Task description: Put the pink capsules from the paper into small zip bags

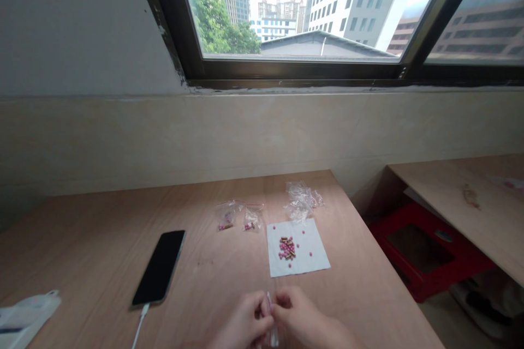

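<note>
Near the front of the wooden table, my left hand (248,317) and my right hand (302,315) meet with fingers closed, both pinching a small clear plastic bag (273,336). The fingers cover much of it, and what it contains cannot be made out. Just beyond my hands lies a white paper sheet (282,268). On it a small heap of pink beads and gold-and-dark capsule-like pieces (287,248) is gathered, with a few loose pink beads around. Farther back are two small zip bags, a left one (227,215) and a right one (252,218), with similar pieces inside.
Crumpled clear bags (300,199) lie behind the paper sheet. A black phone (159,267) with a white charging cable (141,324) rests on the left. At the far left is a white plastic object (30,313). Right of the table's edge stands a red stool (421,251).
</note>
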The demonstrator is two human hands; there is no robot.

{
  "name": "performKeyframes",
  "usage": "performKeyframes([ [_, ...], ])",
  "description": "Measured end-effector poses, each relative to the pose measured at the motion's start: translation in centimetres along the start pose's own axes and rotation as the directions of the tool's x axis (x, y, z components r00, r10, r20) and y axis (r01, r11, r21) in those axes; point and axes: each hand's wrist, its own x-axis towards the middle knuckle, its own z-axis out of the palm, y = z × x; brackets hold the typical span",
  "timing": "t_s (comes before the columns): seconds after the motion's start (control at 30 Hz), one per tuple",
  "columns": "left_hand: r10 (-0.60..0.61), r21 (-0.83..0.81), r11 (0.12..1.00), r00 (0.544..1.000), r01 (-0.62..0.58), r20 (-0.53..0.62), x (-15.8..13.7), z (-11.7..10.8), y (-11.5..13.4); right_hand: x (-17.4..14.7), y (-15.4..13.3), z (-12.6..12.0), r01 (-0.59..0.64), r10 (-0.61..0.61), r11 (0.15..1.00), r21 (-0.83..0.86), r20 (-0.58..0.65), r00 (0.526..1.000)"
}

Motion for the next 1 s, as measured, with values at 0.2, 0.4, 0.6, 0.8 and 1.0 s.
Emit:
performKeyframes([
  [0.2,-0.019,-0.005,1.0,0.999,0.019,0.038,-0.4,-0.1,0.7,-0.5,-0.6,-0.2,-0.037,0.037,0.999,-0.001,-0.008,0.999],
  [0.4,-0.04,0.013,0.999,0.999,0.04,0.021,-0.3,0.3,1.0,-0.5,-1.1,-0.1,-0.085,0.075,0.992,0.095,0.106,0.992],
  [0.6,0.012,-0.033,0.999,0.999,-0.01,0.041,0.0,0.0,0.4,0.2,-0.9,0.1,-0.146,0.127,0.977,0.155,0.131,0.983],
  [0.8,0.077,0.029,0.997,0.997,-0.077,0.03,0.2,-0.6,0.2,0.9,-0.9,-0.2,-0.053,0.055,0.998,0.029,-0.052,0.997],
  [1.0,0.073,0.024,0.997,0.995,-0.075,0.075,-0.3,-0.4,0.6,0.9,-0.9,-0.2,-0.092,0.092,0.996,0.012,-0.076,0.993],
])
